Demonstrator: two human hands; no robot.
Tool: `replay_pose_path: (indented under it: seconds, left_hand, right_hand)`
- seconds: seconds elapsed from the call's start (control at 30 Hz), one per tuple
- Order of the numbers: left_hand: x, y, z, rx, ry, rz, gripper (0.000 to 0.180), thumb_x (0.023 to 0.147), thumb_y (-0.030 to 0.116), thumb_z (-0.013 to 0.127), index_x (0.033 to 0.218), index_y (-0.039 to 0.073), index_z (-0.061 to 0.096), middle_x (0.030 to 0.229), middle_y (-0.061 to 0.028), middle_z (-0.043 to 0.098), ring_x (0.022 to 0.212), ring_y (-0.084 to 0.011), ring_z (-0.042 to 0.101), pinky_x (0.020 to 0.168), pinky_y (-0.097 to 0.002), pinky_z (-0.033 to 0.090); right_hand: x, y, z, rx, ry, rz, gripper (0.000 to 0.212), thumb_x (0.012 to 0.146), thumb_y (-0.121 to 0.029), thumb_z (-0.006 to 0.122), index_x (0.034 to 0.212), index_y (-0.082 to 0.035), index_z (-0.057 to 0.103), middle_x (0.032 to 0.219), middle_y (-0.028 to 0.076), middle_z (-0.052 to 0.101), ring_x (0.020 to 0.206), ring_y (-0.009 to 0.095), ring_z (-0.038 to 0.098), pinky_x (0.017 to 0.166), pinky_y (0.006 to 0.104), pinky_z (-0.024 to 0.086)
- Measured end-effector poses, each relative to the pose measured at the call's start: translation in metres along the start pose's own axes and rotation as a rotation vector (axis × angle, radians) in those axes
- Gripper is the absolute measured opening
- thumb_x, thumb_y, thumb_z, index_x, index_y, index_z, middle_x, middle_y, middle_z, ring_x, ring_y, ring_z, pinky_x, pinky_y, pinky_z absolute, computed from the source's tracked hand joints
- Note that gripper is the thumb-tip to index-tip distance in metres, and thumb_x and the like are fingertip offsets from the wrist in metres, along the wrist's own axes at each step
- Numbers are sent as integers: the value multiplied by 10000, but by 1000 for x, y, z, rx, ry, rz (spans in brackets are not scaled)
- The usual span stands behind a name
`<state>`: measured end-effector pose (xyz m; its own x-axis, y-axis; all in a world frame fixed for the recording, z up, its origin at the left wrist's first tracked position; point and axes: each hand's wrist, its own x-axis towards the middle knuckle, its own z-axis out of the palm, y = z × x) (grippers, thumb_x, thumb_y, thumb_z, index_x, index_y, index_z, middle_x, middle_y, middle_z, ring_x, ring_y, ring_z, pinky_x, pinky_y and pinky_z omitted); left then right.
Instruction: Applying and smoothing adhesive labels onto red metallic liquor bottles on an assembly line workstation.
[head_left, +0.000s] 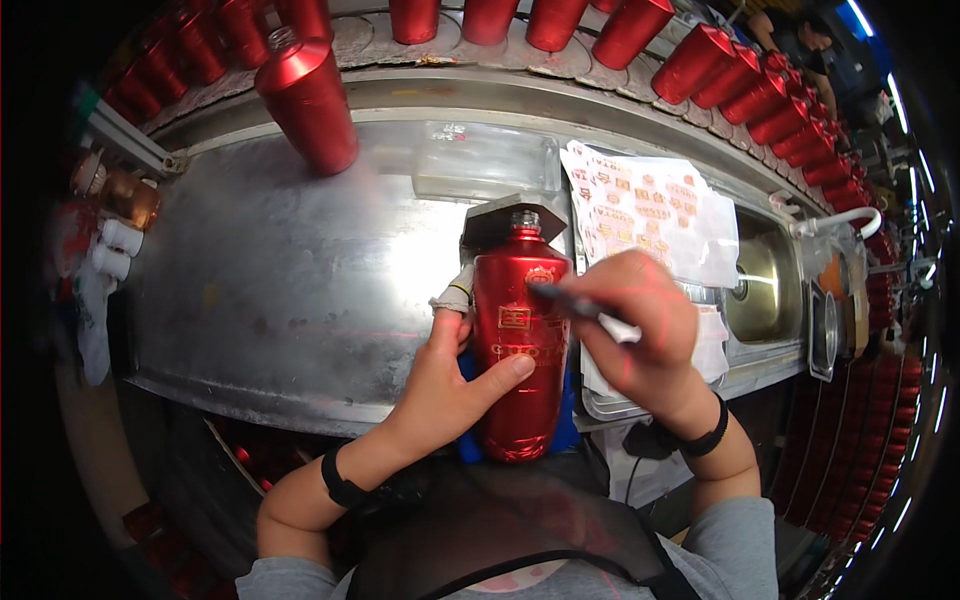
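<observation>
A clear sheet of small red-and-gold labels (pixel 640 210) lies just beyond the right hand's fingertips, on a white backing, with a clear plastic box (pixel 485 160) to its left. On the red bottle (pixel 520 350) sit gold emblems: a round one near the shoulder, a square one under it, a line of gold marks lower down, all between the two hands' fingers.

The surface is a scuffed stainless steel bench (pixel 280 290); a small round sink (pixel 760 285) is set into it beyond the right hand. A row of red bottles (pixel 760 90) curves along a conveyor at the far edge, and one more stands on the bench (pixel 308 95), well apart from the left fingers.

The left hand (pixel 445 385) grasps the bottle from its left side, thumb across the front, index finger in a white fabric cot. The right hand (pixel 650 330) is clenched around a dark thin tool (pixel 570 300), its tip touching the bottle just below the round emblem
</observation>
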<state>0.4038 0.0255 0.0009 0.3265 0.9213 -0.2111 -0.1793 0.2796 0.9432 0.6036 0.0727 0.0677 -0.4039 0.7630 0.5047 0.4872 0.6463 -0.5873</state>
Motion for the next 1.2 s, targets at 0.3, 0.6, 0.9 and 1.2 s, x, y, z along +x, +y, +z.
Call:
replay_pose_path:
  seconds: [0.3, 0.6, 0.9, 1.2]
  left_hand:
    - [1, 3, -7, -170, -51, -23, 682, 974, 134, 576, 1526, 23, 191, 1478, -163, 388, 1351, -208, 410, 1114, -349, 334]
    - [0, 0, 2, -84, -2, -79, 711, 965, 177, 612, 1526, 42, 196, 1416, -150, 465, 1281, -201, 488, 1086, -348, 375]
    - [2, 1, 0, -75, -5, -100, 734, 962, 194, 614, 1534, 47, 178, 1408, -147, 472, 1271, -194, 494, 1085, -355, 375]
    - [21, 21, 6, -46, -11, -21, 705, 950, 186, 629, 1508, 10, 234, 1363, -160, 506, 1228, -186, 521, 1049, -344, 409]
  right_hand:
    - [-47, -14, -2, 45, 3, -72, 360, 568, -59, 744, 927, -73, 713, 880, 64, 654, 735, 242, 595, 662, 356, 466]
    - [-55, -9, 19, 353, 238, 545, 210, 824, -93, 756, 972, -12, 630, 863, 89, 656, 739, 155, 627, 655, 299, 499]
    - [-59, 3, 17, 695, 278, 673, 161, 859, -49, 717, 937, -20, 579, 850, 27, 627, 756, 59, 577, 643, 222, 474]
    - [-67, 12, 20, 625, 278, 605, 193, 853, -6, 706, 969, -18, 551, 845, 27, 605, 764, 47, 573, 637, 204, 472]
